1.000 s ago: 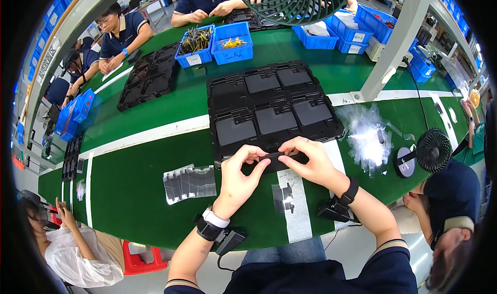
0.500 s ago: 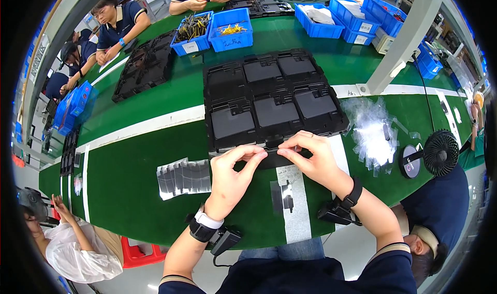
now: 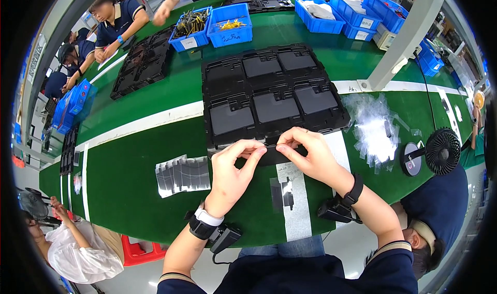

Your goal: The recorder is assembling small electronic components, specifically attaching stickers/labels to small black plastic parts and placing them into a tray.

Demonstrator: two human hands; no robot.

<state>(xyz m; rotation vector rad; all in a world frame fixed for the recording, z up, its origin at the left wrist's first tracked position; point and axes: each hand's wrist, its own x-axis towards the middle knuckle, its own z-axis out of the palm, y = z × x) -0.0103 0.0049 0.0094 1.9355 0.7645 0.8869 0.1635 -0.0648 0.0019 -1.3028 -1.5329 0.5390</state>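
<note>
My left hand (image 3: 234,164) and my right hand (image 3: 305,151) meet at the near edge of a black moulded tray (image 3: 339,122). Thumb and forefinger of each are pinched, with the fingertips a short way apart. A small dark strip (image 3: 271,150) seems to run between the fingertips; the fingers and the dark background keep me from making out what it is. Flat dark grey rectangular pieces (image 3: 232,118) lie in several of the tray's compartments. Below my fingers a black flat part (image 3: 269,160) juts from the tray's front.
Left of my hands lie overlapping clear film strips (image 3: 183,176); a pile of clear film pieces (image 3: 377,133) is at right, beside a small black fan (image 3: 441,151). Blue bins (image 3: 230,32) stand behind the tray. A grey post (image 3: 406,40) rises at right. Co-workers sit around the table.
Both hands keep their pinch at the tray's front edge, with the fingertips shifted only slightly. At the far side, a co-worker's hand has moved left, toward the bin of dark parts.
</note>
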